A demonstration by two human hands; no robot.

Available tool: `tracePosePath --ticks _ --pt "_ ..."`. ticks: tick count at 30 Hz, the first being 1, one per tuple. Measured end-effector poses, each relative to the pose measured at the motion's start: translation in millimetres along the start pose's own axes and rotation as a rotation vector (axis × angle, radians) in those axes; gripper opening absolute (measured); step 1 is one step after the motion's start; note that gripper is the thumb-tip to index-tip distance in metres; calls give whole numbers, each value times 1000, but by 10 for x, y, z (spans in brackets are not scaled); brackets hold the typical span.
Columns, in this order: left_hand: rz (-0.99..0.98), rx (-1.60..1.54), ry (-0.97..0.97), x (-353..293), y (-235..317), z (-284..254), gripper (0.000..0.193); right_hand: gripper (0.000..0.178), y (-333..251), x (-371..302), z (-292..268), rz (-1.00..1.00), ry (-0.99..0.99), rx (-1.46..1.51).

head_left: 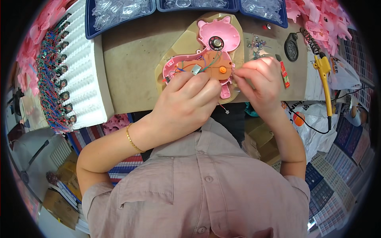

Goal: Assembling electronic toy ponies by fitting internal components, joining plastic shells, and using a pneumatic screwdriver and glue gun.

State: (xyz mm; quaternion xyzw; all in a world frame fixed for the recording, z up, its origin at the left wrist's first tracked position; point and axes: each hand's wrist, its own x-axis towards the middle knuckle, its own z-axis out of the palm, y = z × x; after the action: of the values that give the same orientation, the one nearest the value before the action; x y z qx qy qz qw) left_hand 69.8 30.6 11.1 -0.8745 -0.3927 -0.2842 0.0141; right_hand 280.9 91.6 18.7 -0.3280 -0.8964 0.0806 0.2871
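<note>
A pink plastic toy shell half (pixel 219 29), shaped like an animal with a round head, lies on the tan table pad. In its head sits a small round black speaker (pixel 216 43). An orange gearbox (pixel 219 63) with thin coloured wires fills the body, and a small whitish block (pixel 195 69) rests by it. My left hand (pixel 188 105) is closed over the shell's near side, its fingertips hidden behind the knuckles. At the shell's right edge my right hand (pixel 260 79) pinches with thumb and forefinger. What is between those fingertips is too small to make out.
Blue bins (pixel 154 8) of clear plastic parts line the back. At left, wired speakers (pixel 65 95) lie along a white corrugated sheet (pixel 89 75). To the right are loose screws (pixel 257 43), a red tube (pixel 285 75), a black oval dish (pixel 291 47) and a yellow-handled tool (pixel 323 69) with a cord.
</note>
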Motion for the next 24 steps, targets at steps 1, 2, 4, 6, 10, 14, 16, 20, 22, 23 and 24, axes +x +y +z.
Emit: tracePosePath --ticks 1,2,4,6,10,14,16,20,22,23,24 --pt "3 -8 6 -3 -2 9 18 22 -16 17 -29 -18 -29 -25" --pt "3 -10 7 -7 1 11 18 21 -27 37 -57 -36 -58 -50" --pt "-6 -3 0 -15 18 16 18 20 -46 84 -89 -70 -98 -80" --pt "-1 -5 8 3 20 36 17 18 -57 142 -143 -99 -141 -108" --pt "-10 1 8 30 35 58 18 12 -23 289 -254 -54 -386 -104" --pt "9 6 12 50 33 38 18 13 -4 417 -308 -5 -410 8" --pt "7 48 -14 29 43 -52 19 14 -15 382 -318 22 -423 100" --pt "18 6 -68 -66 -39 21 33 18 240 327 -270 274 -520 457" --pt "43 24 -37 -9 -67 27 27 17 278 365 -295 506 -454 552" --pt "46 10 -33 -27 -77 -11 28 16 262 466 -281 463 -364 491" --pt "48 0 -34 -37 -97 -61 29 15 265 608 -250 420 -270 437"
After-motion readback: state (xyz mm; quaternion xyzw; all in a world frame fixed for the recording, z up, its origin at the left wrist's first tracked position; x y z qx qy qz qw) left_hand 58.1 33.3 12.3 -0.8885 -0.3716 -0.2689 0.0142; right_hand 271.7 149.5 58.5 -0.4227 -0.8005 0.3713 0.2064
